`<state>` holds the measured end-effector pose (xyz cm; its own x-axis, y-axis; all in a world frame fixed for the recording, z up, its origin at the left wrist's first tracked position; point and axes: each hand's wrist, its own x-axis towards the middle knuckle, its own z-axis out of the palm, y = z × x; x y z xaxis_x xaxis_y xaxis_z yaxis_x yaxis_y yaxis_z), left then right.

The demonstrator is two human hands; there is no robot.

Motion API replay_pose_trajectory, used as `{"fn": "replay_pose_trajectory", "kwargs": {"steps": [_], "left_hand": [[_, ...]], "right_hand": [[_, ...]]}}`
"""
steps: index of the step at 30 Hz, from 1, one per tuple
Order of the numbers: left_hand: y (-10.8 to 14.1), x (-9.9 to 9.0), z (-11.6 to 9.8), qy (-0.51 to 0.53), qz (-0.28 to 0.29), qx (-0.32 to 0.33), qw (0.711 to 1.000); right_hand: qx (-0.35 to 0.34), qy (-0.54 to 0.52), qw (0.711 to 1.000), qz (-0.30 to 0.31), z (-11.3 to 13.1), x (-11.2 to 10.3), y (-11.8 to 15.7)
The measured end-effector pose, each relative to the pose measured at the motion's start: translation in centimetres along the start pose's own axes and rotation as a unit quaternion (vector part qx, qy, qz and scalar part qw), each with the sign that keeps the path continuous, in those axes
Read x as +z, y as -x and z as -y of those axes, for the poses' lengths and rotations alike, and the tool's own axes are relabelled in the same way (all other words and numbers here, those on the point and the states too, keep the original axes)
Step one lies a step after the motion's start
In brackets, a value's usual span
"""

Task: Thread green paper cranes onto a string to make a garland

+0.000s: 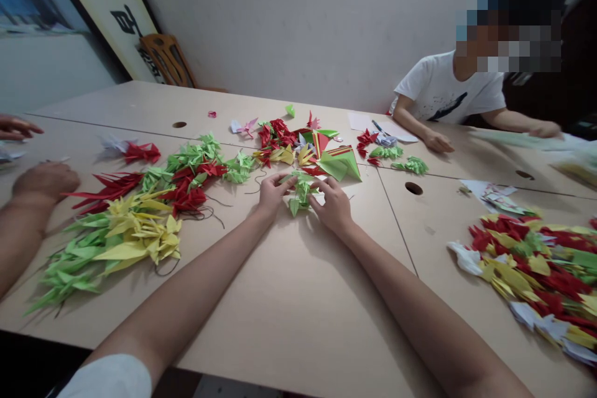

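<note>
Several light green folded paper cranes are bunched together near the middle of the table. My left hand grips the bunch from the left, with the thumb and fingers curled against the paper. From the right, my right hand closes on the same bunch with bent fingers. Just behind my right hand stands a larger green folded paper, with a red and yellow striped edge. A pile of red paper cranes, mixed with yellow and green ones, lies beyond both hands.
Yellow paper cranes and green ones on dark strings lie left. A large mixed heap spreads at the right. Another person's hand rests at the left edge; a person in a white shirt sits across the table.
</note>
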<state>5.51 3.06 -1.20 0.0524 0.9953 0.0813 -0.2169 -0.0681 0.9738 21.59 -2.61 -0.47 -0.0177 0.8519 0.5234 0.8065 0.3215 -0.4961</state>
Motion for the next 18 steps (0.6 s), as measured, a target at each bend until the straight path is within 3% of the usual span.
{"fn": "replay_pose_trajectory", "kwargs": {"steps": [4,8,11,15,18], "left_hand": [[-0.03,0.02,-0.14,0.013,-0.004,-0.014,1.000],[-0.05,0.05,-0.21,0.027,0.007,-0.033,0.999],[-0.08,0.17,-0.22,0.039,-0.014,-0.029,0.999],[-0.22,0.20,-0.03,0.054,-0.048,-0.017,0.997],[-0.41,-0.13,0.34,0.033,-0.095,0.031,0.994]], "right_hand": [[0.017,0.051,0.998,-0.032,-0.20,0.14,0.15],[0.050,0.038,0.997,-0.050,-0.29,0.06,0.13],[0.088,0.029,0.995,-0.048,-0.33,-0.08,0.04],[0.117,0.026,0.993,0.013,-0.76,0.00,-0.08],[0.116,0.051,0.990,0.068,-0.98,0.18,-0.09]]}}
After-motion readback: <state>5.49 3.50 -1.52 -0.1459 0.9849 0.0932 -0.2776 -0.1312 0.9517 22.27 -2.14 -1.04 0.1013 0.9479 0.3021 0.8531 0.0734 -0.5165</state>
